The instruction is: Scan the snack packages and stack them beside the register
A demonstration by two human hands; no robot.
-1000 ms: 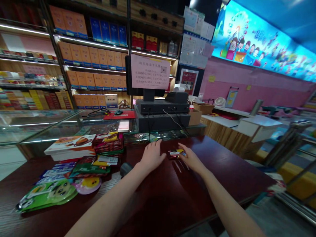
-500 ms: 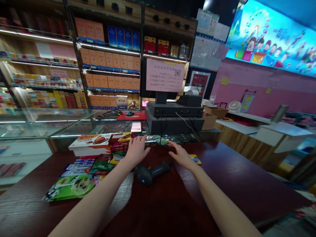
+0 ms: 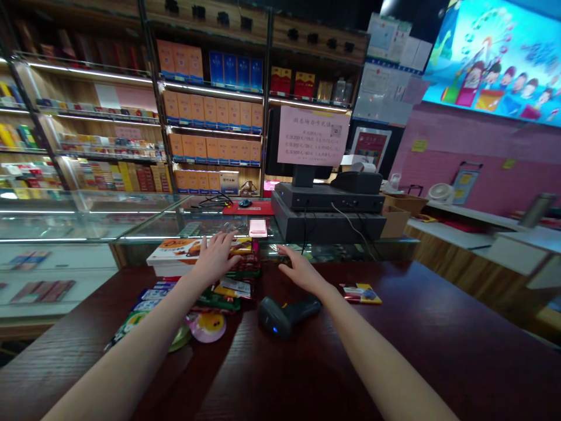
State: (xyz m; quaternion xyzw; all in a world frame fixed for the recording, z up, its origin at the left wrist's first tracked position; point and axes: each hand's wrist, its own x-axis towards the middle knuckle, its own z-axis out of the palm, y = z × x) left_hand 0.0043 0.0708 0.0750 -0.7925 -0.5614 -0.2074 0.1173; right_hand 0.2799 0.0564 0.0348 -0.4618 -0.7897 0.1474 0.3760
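Observation:
My left hand (image 3: 215, 257) hangs over the snack boxes with its fingers spread and nothing in it. Near the middle of the dark table, my right hand (image 3: 300, 272) is also empty, its fingers apart. Between my forearms a black scanner (image 3: 284, 317) lies on the wood, a blue light on its head. Under and beside my left hand are a white and orange box (image 3: 173, 252), dark red boxes (image 3: 250, 261) and a packet (image 3: 236, 287). A round pink-rimmed item (image 3: 208, 326) rests nearer me. One small yellow and red packet (image 3: 362, 293) lies right of my right forearm.
Behind the table runs a glass counter (image 3: 144, 225) with a black register (image 3: 328, 219) and a sign-covered monitor (image 3: 311, 137). A red mat (image 3: 258, 207) holds a mouse. Stocked shelves (image 3: 214, 134) stand behind; a white fan (image 3: 440, 193) is at right.
The view has shifted left. My left hand has moved left over the snack boxes, and my right hand has moved left too. The small yellow and red packet now shows fully.

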